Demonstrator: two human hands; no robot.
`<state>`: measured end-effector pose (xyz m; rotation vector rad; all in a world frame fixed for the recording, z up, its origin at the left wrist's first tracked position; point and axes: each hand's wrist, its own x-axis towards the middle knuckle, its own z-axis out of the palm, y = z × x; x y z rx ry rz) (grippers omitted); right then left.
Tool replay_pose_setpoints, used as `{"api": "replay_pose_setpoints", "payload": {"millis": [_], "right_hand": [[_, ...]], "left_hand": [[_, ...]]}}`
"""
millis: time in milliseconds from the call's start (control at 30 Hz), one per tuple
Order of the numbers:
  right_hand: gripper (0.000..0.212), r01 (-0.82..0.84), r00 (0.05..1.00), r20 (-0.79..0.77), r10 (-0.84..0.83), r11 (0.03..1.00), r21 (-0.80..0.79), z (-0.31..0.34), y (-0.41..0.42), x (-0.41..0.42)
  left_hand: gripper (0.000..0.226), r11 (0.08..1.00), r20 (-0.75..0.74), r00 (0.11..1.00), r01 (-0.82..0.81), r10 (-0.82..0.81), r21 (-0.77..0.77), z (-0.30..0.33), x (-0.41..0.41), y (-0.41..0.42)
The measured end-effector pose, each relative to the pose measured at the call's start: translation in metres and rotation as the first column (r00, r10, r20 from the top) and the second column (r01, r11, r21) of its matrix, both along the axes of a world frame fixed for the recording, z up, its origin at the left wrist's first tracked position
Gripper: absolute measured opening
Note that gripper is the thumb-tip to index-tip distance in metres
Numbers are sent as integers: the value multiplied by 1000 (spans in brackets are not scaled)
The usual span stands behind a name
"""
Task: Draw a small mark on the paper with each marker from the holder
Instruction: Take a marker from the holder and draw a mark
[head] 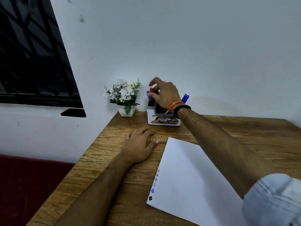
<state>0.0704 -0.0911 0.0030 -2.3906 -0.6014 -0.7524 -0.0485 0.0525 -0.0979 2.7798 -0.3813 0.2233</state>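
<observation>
A white and grey marker holder (162,122) stands at the back of the wooden table (114,176) against the wall. My right hand (166,95) is over its left side, thumb and a finger pinching the red marker (151,92) that stands in it, the index finger lifted. A blue cap (148,92) shows just left of the red one, and a blue marker (185,97) leans out on the right. The white paper (195,176) lies near me with several small coloured marks (154,185) along its left edge. My left hand (140,144) rests flat on the table beside the paper.
A small white pot of artificial white flowers (123,97) stands left of the holder in the table's corner. A dark window (32,54) fills the left wall, with a dark red seat (24,185) below it.
</observation>
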Motion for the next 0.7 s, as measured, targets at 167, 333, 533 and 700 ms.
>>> {"api": "replay_pose_setpoints", "payload": {"millis": [167,333,533,700], "right_hand": [[34,39,999,-7,-40,994,-101,-5,-1,-4],[40,16,999,-46,-19,998,-68,7,-7,-11],[28,116,989,-77,-128,983,-143,24,-29,-11],[40,149,963,-175,-203,948,-280,21,-33,-2]], "left_hand": [[52,1000,2,1000,-2,2,1,-1,1,1],[52,1000,6,1000,1,-1,0,-2,1,1],[51,1000,9,1000,2,-2,-7,-3,0,0],[51,1000,7,1000,0,0,4,-2,0,0]]}}
